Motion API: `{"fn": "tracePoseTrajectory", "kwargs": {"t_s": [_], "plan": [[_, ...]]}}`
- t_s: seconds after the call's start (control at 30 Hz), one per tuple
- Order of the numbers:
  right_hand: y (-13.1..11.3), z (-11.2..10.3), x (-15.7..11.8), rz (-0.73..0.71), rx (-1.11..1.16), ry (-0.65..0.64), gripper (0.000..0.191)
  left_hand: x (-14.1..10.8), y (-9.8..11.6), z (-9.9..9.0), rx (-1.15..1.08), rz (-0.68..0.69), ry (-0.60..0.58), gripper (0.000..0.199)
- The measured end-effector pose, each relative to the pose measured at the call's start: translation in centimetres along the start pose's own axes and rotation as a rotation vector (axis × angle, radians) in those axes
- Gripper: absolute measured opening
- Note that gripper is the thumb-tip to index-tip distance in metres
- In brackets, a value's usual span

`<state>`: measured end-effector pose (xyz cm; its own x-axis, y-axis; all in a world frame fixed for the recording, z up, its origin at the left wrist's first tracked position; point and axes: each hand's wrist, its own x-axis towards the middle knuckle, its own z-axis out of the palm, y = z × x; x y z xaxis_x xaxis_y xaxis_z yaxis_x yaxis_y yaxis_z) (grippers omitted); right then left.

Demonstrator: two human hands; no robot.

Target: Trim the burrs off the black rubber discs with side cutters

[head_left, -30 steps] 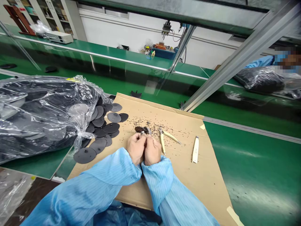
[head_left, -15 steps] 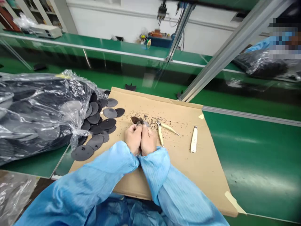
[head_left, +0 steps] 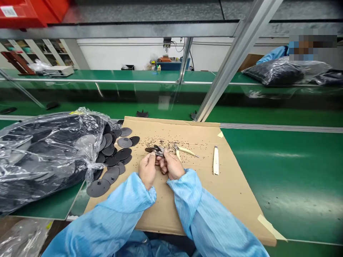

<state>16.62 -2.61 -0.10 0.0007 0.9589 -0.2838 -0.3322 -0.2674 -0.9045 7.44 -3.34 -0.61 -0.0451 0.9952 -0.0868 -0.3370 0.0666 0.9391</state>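
Note:
Both my hands meet over a brown cardboard sheet (head_left: 203, 203). My left hand (head_left: 147, 170) pinches the near left edge of some thin dark oval discs (head_left: 155, 149), while my right hand (head_left: 173, 165) grips their right end. The discs overlap, and how many there are I cannot tell. Yellow-handled nippers (head_left: 184, 150) lie just right of my right hand, jaws pointing left. Farther right rests a cream-coloured, slim cutter-like tool (head_left: 215, 160). Tiny black scraps (head_left: 166, 142) are scattered behind my hands. A pile of black oval discs (head_left: 111, 175) spreads out on the left.
A big clear plastic bag (head_left: 48, 157) full of black discs occupies the left side. An aluminium post (head_left: 227, 60) rises behind the cardboard. Tape (head_left: 270, 226) holds a front corner to the green bench (head_left: 294, 171). Another person's blue sleeve (head_left: 273, 54) shows across the bench, beside dark bags.
My head view has tilted up, bringing a shelf and red bin into sight. My hands have moved slightly apart at the wrists, and the discs between them show more clearly.

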Motion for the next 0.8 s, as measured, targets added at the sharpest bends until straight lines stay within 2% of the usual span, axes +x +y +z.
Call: {"fn": "tracePoseTrajectory", "kwargs": {"t_s": [0.17,0.37,0.43,0.53,0.6,0.7,0.73,0.8], "plan": [[-0.1,0.1,-0.1,-0.006,-0.007,-0.003,0.057,-0.1,0.2,0.0,-0.052,-0.004,-0.034,0.036],[0.2,-0.2,0.0,0.008,-0.097,-0.025,0.06,0.4,-0.1,-0.5,0.006,-0.004,0.022,0.036],[0.0,-0.9,0.0,-0.076,-0.231,0.049,0.059,0.7,0.1,-0.9,0.028,-0.024,0.03,0.034],[-0.7,-2.0,0.1,-0.389,-0.364,0.174,0.048,1.2,1.0,-1.4,0.02,-0.128,-0.057,0.033],[-1.3,-2.5,0.0,-0.525,-0.366,0.068,0.045,1.4,1.6,-1.6,0.03,-0.208,-0.164,0.034],[-2.0,-2.7,-0.3,-0.499,-0.333,-0.219,0.043,1.4,2.2,-1.8,0.052,-0.262,-0.253,0.035],[-2.2,-2.7,-0.4,-0.474,-0.313,-0.264,0.039,1.4,2.3,-1.8,0.043,-0.27,-0.264,0.036],[-2.3,-2.6,-0.5,-0.449,-0.267,-0.246,0.031,1.4,2.6,-2.0,0.023,-0.282,-0.287,0.038]]}}
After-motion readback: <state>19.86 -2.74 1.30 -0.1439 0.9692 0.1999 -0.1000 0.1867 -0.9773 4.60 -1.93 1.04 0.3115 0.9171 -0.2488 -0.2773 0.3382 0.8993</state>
